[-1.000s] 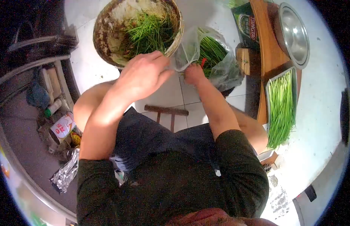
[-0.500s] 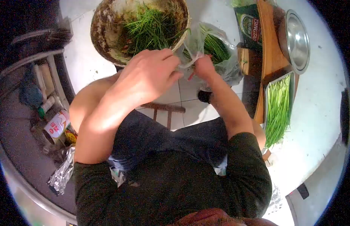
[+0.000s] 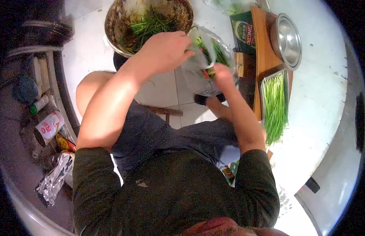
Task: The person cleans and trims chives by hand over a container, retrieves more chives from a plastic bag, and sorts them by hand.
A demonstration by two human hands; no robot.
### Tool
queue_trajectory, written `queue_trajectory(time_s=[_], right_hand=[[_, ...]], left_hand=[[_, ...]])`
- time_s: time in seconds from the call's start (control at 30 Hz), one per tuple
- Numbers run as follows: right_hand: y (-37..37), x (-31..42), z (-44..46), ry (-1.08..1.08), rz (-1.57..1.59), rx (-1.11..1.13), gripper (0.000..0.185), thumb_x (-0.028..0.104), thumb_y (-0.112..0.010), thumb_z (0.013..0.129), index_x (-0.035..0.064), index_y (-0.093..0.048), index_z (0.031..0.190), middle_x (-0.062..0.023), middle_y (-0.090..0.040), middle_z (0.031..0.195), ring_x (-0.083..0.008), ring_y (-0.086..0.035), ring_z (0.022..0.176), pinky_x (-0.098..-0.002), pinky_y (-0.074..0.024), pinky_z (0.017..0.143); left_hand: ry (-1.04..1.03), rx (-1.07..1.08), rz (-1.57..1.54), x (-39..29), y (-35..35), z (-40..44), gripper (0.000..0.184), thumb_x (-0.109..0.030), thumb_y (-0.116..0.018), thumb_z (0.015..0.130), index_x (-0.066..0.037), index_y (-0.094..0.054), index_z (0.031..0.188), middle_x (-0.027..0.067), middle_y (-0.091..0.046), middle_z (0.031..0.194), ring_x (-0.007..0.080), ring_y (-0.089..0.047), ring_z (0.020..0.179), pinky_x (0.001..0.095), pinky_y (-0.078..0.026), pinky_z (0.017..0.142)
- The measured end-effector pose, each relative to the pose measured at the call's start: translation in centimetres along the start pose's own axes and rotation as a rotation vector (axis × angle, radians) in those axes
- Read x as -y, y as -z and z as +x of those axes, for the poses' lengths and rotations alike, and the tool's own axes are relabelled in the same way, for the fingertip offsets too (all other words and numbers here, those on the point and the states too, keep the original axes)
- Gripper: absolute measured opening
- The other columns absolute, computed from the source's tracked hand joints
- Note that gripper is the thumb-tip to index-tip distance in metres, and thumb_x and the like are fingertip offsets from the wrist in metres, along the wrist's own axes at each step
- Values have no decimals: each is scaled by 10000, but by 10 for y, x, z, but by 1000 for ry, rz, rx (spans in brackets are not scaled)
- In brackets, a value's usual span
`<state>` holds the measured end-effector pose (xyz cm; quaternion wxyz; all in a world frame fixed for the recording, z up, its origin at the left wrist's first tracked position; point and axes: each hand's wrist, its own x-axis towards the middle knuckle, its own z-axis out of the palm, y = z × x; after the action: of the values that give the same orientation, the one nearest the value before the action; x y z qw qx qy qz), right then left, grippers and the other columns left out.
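A clear plastic bag (image 3: 192, 80) with long green stalks (image 3: 221, 53) inside stands on the floor ahead of me. My left hand (image 3: 168, 49) is closed at the bag's upper left edge, its fingertips pinching the plastic. At the bag's front right side, my right hand (image 3: 223, 78) is closed around a bunch of green stalks (image 3: 209, 72) with a red band; motion blurs the fingers. Left of the bag, a large stained basin (image 3: 111, 33) holds a heap of loose greens (image 3: 153, 25), partly behind my left hand.
On the right, a metal tray (image 3: 264, 96) of aligned green stalks (image 3: 275, 106) lies by a wooden board (image 3: 265, 43), with a steel bowl (image 3: 288, 41) beyond. A Tsingtao carton (image 3: 244, 33) stands beside the board. A shelf at left holds a paper cup (image 3: 50, 126) and crumpled foil (image 3: 55, 179).
My right hand has moved down toward me, and the red-banded bunch shows more clearly beside it. My left hand has shifted slightly up and right. The whole view has shifted a little.
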<state>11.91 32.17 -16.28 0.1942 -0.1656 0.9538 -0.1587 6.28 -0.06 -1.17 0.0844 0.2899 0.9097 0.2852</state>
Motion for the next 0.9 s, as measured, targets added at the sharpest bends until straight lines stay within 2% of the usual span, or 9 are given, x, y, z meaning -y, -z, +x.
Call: queue_trajectory(time_s=[0.07,0.2,0.3,0.37,0.53,0.6,0.67,0.8,0.9], right_hand=[[-15,18,-9,208,-260,189,219,39,-635,731,28,-572,940,-188,-609,982,-385,-577,1000,-425,-485,867],[11,67,-33,273,-140,94,205,141,-549,813,48,-597,989,-148,-624,1046,-345,-591,1014,-449,-480,849],[11,48,-36,-248,332,11,263,102,-595,786,59,-596,1045,-164,-621,1072,-362,-584,1032,-431,-482,874],[5,11,-33,-360,202,-112,322,55,-636,743,93,-600,1061,-166,-623,1090,-374,-598,1002,-429,-501,837],[6,-37,-28,-143,-172,-107,286,91,-624,766,91,-613,1051,-177,-642,1038,-381,-615,939,-445,-510,781],[11,-32,-29,-291,-181,-241,197,125,-618,799,77,-631,990,-186,-646,1037,-377,-614,927,-431,-511,773],[-26,-91,-32,-155,-179,-415,157,157,-610,837,70,-643,963,-198,-650,1009,-379,-617,919,-410,-513,766],[84,-4,-38,-197,412,-467,208,195,-594,927,22,-664,1017,-139,-693,891,-220,-649,839,-320,-498,778],[133,10,-47,-210,329,-517,235,195,-620,919,-8,-664,1030,-90,-695,922,-149,-621,853,-309,-487,796]], left_hand=[[-12,-24,5,-1,-2,1,275,-306,-568,904,-39,-609,957,140,-599,951,351,-605,903,444,-506,773],[10,-33,15,1,3,0,278,-311,-571,903,-43,-610,967,141,-603,950,353,-605,907,448,-504,776],[9,-5,22,0,4,2,286,-314,-574,905,-44,-612,992,144,-599,959,358,-600,908,451,-499,777],[10,15,16,-3,1,4,285,-313,-572,907,-44,-611,993,146,-599,958,358,-600,909,451,-498,780],[8,28,26,0,-5,7,288,-318,-565,910,-44,-608,986,149,-595,946,355,-601,904,449,-497,783],[21,41,26,-1,-6,7,283,-316,-564,910,-45,-607,979,151,-594,941,355,-601,902,449,-497,782],[13,51,24,-4,-5,8,278,-313,-564,909,-46,-607,972,151,-594,938,355,-600,900,449,-496,781],[16,18,22,-4,0,10,271,-305,-564,907,-42,-604,958,152,-596,935,355,-601,897,452,-495,777],[-26,10,27,-1,-8,15,261,-290,-565,905,-40,-606,968,154,-602,947,359,-601,893,453,-496,771]])
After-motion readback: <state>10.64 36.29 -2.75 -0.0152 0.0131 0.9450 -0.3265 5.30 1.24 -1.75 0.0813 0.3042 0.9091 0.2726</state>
